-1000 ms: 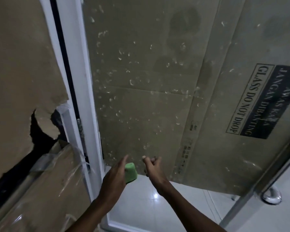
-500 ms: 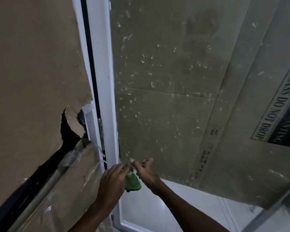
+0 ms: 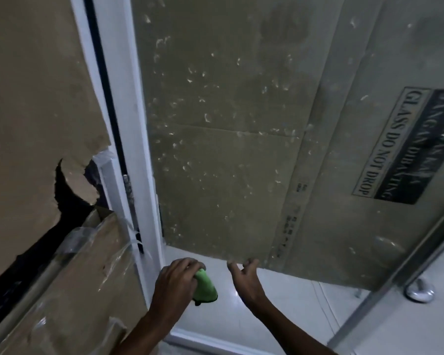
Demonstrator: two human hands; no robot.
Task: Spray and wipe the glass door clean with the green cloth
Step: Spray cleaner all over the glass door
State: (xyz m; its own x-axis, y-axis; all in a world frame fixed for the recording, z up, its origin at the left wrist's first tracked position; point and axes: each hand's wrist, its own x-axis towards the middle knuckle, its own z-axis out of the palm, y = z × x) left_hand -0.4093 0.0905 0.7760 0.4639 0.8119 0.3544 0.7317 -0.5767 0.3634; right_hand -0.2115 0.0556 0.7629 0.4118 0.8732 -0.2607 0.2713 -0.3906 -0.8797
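Forearms reach in from the bottom edge. Left hand (image 3: pixel 176 283) curls its fingers round the green cloth (image 3: pixel 205 286), which is bunched low against the glass door (image 3: pixel 215 155) just beside the white frame (image 3: pixel 128 124). Right hand (image 3: pixel 244 276) is just beside the cloth, fingers loosely spread and holding nothing, tips at the lower edge of the cardboard sheet (image 3: pixel 331 175) behind the glass. White smears dot the pane. Torn cardboard (image 3: pixel 36 98) stands left of the frame, and a metal door stop (image 3: pixel 418 291) sits on the pale floor at right.
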